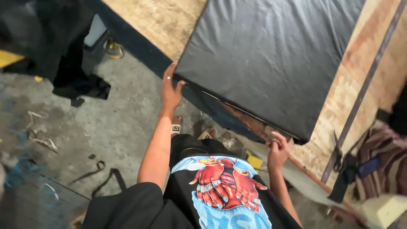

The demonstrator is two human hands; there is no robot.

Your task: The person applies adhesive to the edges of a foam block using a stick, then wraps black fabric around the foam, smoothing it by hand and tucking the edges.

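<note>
So you're standing right at the edge of a wooden table, looking down past your printed black shirt, and both hands are on the big black padded panel lying on top of it. Your left hand is up at the panel's near-left corner: the fingers are held close together and laid up along the left edge, while the thumb sticks out to the other side and hooks against the front edge, so the corner sits right in the crook between thumb and fingers. There's a ring on one of those fingers. Your right hand is further along the same front edge, near the other corner, with the fingers curled in tight under the lip of the panel; it looks like a pinch on the black covering there, but I honestly can't tell exactly what's between the fingertips. The rest of the panel stretches up and away from both sets of fingers, across the tabletop. Just past your right fingertips a thin metal strip runs across the wood, and beyond that is some striped cloth. Below your left fingers is the concrete floor, with your sandalled foot and a few loose black straps lying around.
</note>
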